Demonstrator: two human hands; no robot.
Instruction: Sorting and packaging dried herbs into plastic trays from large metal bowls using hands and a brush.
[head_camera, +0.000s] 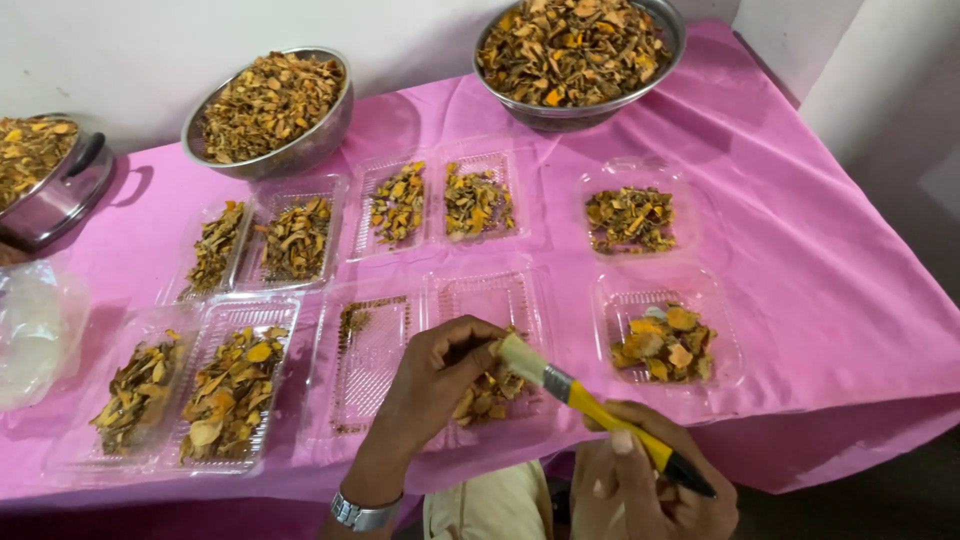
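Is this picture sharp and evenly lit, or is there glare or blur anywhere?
Head view: soft, even light on the pink cloth; faint sheen on the clear plastic trays and steel bowls; the right hand with the yellow-handled brush looks slightly soft at the bottom edge; table edges bend a little, wide-lens style.

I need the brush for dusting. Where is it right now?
In the head view, the brush is at bottom centre, handle in the right hand, bristles against the left hand over a clear tray.

The left hand (435, 385) is curled over near the front edge of the table, fingers bent. The right hand (650, 485) is low, closed in a grip, thumb on top.
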